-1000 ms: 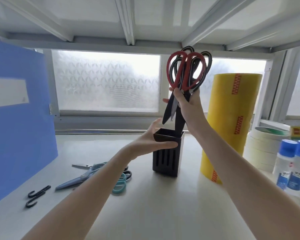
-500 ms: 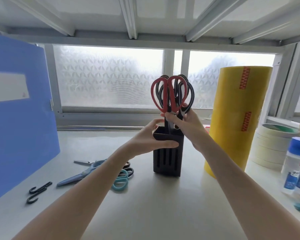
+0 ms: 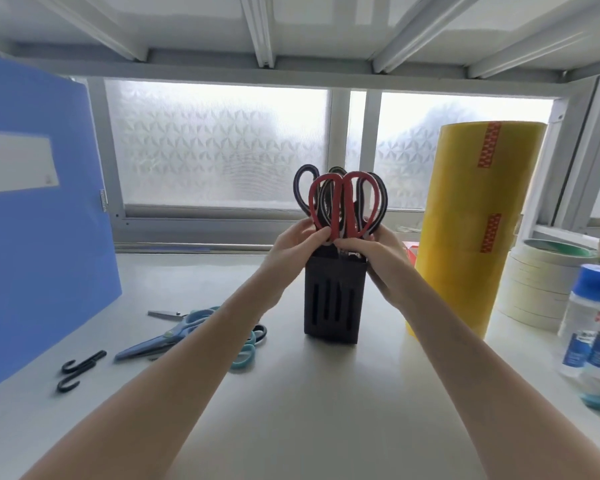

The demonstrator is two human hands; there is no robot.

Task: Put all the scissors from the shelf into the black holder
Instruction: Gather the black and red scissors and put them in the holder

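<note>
We see the black holder (image 3: 334, 299) standing upright near the middle of the shelf (image 3: 291, 410). A bundle of red and black scissors (image 3: 340, 206) stands in it, handles up. Our left hand (image 3: 293, 245) and right hand (image 3: 378, 252) are both closed around the handles' base. The blue scissors (image 3: 174, 336) lie flat toward the shelf's left edge, apart from the holder.

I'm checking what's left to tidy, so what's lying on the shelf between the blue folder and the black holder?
In the head view, blue-handled scissors and two black hooks lie between the blue folder and the black holder, partly behind the left forearm.
</note>
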